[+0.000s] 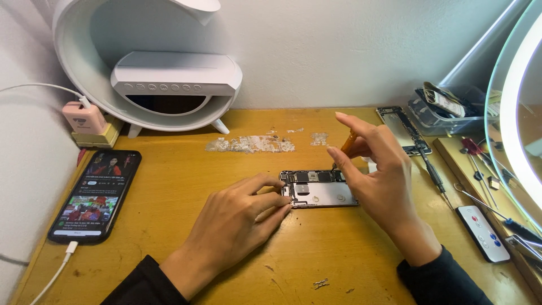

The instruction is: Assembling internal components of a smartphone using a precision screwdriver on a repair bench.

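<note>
An opened phone body (319,190) lies flat in the middle of the wooden desk (186,192), its circuit board and metal shields exposed. My left hand (237,223) rests on the desk with its fingertips pressed against the phone's left end. My right hand (378,175) holds an orange-handled screwdriver (348,142), tip down at the phone's upper right edge. Most of the screwdriver shaft is hidden behind my fingers.
A black phone (96,195) with a lit screen and a white cable lies at the left. A white round lamp-speaker (169,79) stands at the back. Another phone part (402,129), screwdrivers (432,172), a small white tray (481,232) and a parts bin (446,110) crowd the right. A lit ring mirror (516,107) stands far right.
</note>
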